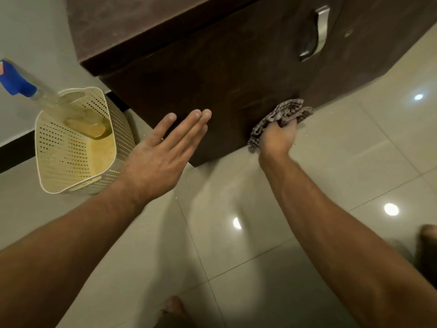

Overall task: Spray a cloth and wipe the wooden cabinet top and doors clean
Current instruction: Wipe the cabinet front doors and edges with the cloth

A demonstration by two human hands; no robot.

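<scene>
A dark brown wooden cabinet (189, 74) fills the upper middle of the head view, with a metal handle (318, 31) on its door. My right hand (277, 138) grips a crumpled grey patterned cloth (287, 112) and presses it against the bottom edge of the door, near the floor. My left hand (163, 147) is held flat with fingers spread, its fingertips close to the lower door face; whether they touch is unclear. A clear spray bottle with a blue trigger head (17, 80) leans in a cream basket at the left.
The perforated cream plastic basket (63, 147) stands on the glossy tiled floor (331, 185) left of the cabinet, by a white wall with a black skirting. My bare feet show at the bottom edge and at the right edge.
</scene>
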